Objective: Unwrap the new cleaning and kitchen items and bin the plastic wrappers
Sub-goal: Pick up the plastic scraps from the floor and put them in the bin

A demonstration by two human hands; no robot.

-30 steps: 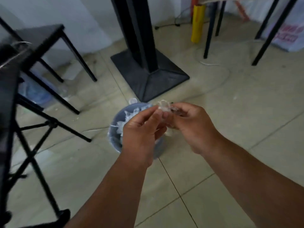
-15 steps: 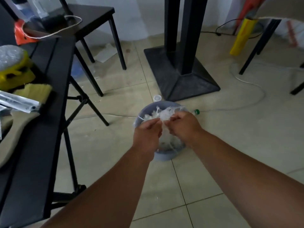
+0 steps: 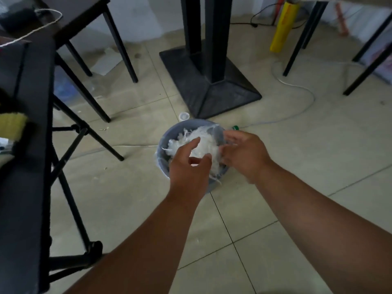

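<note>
Floor bin (image 3: 169,134) holds wrappers (image 3: 201,143) beneath both empty hands.

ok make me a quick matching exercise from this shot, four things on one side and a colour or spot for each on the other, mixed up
Things:
1. bin
2. plastic wrappers
3. roll
4. small cap

Colour or spot:
A. green, on the floor just beyond the right hand
B. yellow, standing upright near the far table legs
C. grey-blue, on the floor under both hands
D. clear white, heaped inside the bin

Pairs: 1-C, 2-D, 3-B, 4-A
</note>
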